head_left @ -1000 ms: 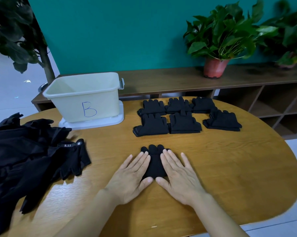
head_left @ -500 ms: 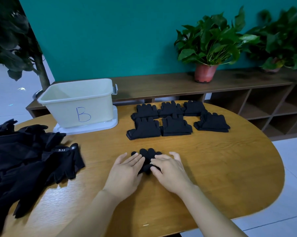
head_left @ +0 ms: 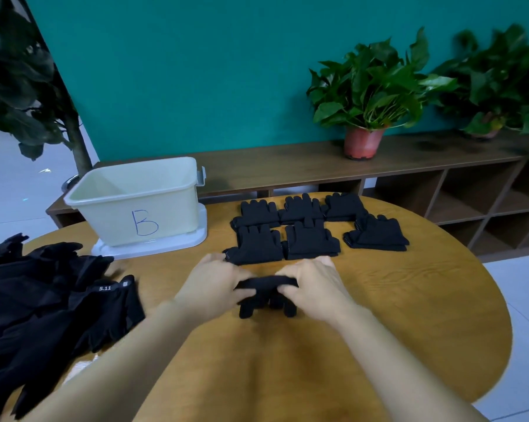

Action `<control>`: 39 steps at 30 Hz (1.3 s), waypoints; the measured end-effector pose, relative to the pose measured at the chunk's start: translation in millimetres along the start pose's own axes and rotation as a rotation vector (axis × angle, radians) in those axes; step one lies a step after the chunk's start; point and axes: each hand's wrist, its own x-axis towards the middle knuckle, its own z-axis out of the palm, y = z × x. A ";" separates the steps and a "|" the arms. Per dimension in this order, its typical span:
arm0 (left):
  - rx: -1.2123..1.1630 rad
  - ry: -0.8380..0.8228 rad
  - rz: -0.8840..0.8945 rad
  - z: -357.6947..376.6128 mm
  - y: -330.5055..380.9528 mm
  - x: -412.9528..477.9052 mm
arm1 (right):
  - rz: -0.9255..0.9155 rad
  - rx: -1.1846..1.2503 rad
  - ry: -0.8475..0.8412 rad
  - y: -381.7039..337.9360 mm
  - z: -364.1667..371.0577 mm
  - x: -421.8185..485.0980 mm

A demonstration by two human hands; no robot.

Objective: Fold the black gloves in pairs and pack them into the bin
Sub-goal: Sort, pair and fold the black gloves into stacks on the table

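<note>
At the left of the table (head_left: 409, 315), loose gloves (head_left: 44, 306) are piled; nothing is seen packed in the bin (head_left: 135, 208). One pair (head_left: 266, 295), centre, is pinched by the left hand (head_left: 214, 284) and right hand (head_left: 315, 284), judged mid-fold. Six folded pairs (head_left: 312, 233) are laid out beyond.

Even, soft indoor light, faint shadows, motion blur throughout, wide-angle bending at the edges.
</note>
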 end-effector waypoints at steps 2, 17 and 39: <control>-0.055 -0.016 -0.016 -17.2 -8.4 20.6 | 0.031 0.006 -0.056 -0.5 -16.9 26.6; 0.064 0.324 -0.020 -25.2 -89.2 150.3 | -0.091 -0.240 0.314 23.6 -29.7 172.1; -0.005 -0.057 0.022 98.8 -82.2 86.0 | -0.181 -0.457 0.043 53.8 80.7 122.6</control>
